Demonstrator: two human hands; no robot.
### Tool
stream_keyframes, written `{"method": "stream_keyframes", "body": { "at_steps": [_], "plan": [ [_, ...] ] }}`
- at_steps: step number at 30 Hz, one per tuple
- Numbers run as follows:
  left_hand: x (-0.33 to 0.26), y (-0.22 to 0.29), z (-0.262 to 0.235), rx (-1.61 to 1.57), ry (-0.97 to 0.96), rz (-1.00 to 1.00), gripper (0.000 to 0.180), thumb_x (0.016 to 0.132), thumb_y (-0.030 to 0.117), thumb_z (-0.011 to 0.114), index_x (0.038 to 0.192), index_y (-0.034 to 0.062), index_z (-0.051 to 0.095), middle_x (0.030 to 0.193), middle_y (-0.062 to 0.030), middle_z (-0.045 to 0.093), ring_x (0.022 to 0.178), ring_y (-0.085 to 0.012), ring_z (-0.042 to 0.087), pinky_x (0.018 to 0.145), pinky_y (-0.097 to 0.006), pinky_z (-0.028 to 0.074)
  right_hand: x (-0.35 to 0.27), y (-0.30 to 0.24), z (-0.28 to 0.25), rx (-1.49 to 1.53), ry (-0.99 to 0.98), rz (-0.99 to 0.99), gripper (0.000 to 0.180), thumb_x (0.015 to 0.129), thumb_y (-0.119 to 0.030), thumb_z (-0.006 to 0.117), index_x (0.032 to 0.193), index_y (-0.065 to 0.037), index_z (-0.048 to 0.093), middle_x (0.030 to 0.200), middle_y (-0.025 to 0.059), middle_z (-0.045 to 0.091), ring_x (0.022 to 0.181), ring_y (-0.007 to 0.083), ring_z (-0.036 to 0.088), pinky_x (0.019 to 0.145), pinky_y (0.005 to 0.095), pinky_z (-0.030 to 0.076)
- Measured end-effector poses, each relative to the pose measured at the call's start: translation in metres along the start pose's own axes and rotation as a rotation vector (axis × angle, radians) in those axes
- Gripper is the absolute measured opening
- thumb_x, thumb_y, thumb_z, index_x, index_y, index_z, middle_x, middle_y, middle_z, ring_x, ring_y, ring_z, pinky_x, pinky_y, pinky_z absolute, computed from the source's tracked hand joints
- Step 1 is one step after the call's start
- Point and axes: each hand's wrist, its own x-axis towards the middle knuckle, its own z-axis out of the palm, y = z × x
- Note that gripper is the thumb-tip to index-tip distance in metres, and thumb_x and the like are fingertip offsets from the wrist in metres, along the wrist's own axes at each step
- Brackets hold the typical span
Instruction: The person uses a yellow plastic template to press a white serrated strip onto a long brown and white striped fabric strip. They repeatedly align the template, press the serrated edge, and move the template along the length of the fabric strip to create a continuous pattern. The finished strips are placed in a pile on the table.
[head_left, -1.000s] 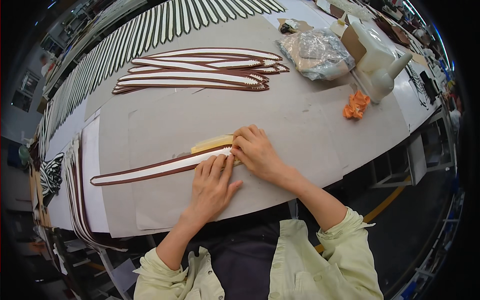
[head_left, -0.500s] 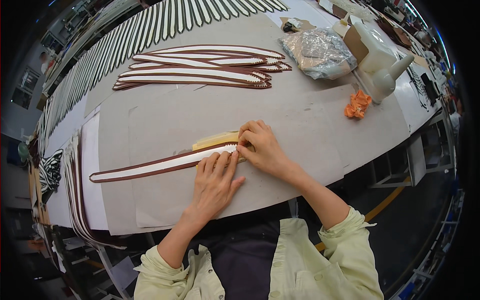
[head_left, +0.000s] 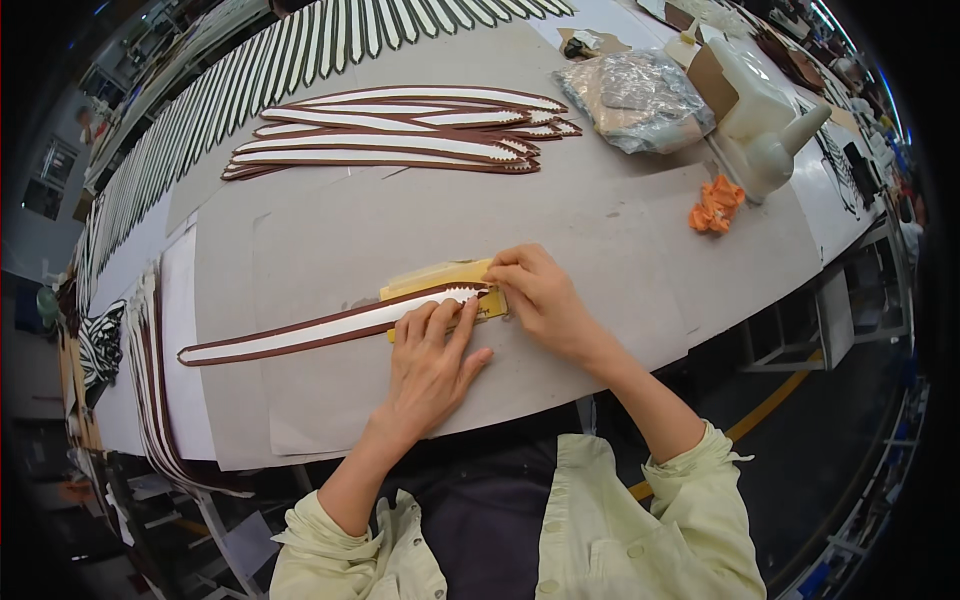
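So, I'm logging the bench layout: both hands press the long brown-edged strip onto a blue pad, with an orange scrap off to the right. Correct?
Not quite: the pad is yellow, not blue, as the head view shows. The left hand and right hand do press the strip, and the orange scrap lies to the right.

strip stack (head_left: 400,135) far side | plastic bag (head_left: 640,95) | orange scrap (head_left: 714,205) beside cream machine (head_left: 765,120)

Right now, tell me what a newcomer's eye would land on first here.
At centre, the left hand and right hand press a long white, brown-edged strip onto a yellow pad. Behind lies a pile of similar strips. A bright orange scrap sits right.
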Motion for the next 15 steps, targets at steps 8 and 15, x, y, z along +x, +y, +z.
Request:
{"method": "stream_keyframes", "body": {
  "at_steps": [8,15],
  "plan": [
    [0.004,0.000,0.002,0.017,0.016,0.004,0.059,0.093,0.034,0.075,0.140,0.0021,0.062,0.134,-0.0129,0.056,0.124,-0.0314,0.050,0.106,-0.047,0.039,-0.025,-0.026,-0.002,-0.434,-0.085,-0.185,0.054,0.078,0.001,0.065,0.132,0.002,0.065,0.126,0.0142,0.062,0.117,0.0327,0.059,0.102,0.0440,0.046],
    [0.006,-0.002,-0.001,0.007,0.009,0.001,0.057,0.093,0.031,0.076,0.140,0.0025,0.063,0.133,-0.0116,0.057,0.123,-0.0306,0.052,0.104,-0.046,0.042,-0.015,-0.028,0.005,-0.577,-0.078,-0.274,0.042,0.077,-0.006,0.065,0.117,0.010,0.064,0.116,0.0161,0.061,0.110,0.0323,0.058,0.098,0.0437,0.047]
  ]
}}
